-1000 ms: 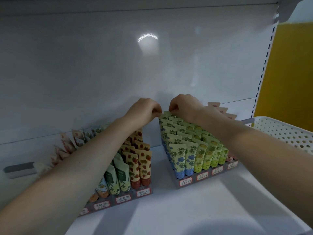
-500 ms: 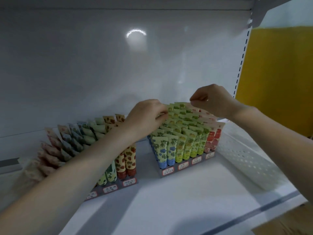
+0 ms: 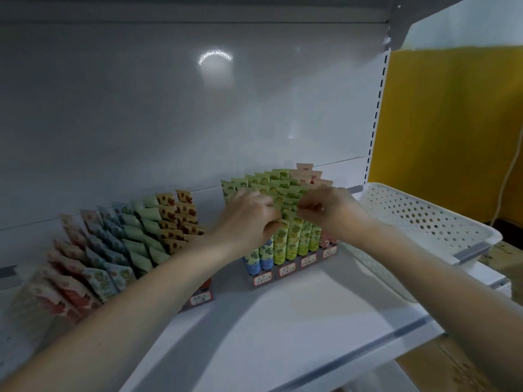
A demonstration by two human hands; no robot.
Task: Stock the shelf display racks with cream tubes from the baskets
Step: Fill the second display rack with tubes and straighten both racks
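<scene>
Two stepped display racks full of cream tubes stand on the white shelf. The right rack [image 3: 294, 271] holds yellow, green and pink tubes [image 3: 293, 241] in rows. The left rack [image 3: 201, 299] holds pink, blue, green and strawberry-print tubes [image 3: 141, 230]. Both my hands are over the front rows of the right rack. My left hand [image 3: 249, 219] has its fingers curled on the tops of the front yellow-green tubes. My right hand [image 3: 322, 206] pinches the crimped top of a green tube beside it. Which single tube each hand holds is hidden by the fingers.
A white perforated basket [image 3: 424, 222] sits at the shelf's right end, close to the right rack; its inside shows no tubes. The shelf's front edge [image 3: 339, 360] runs below my arms. A yellow wall [image 3: 452, 123] lies beyond the shelf upright.
Both hands have come down from the back top rows of the right rack to its front rows. The view has shifted, showing more of the basket and shelf edge.
</scene>
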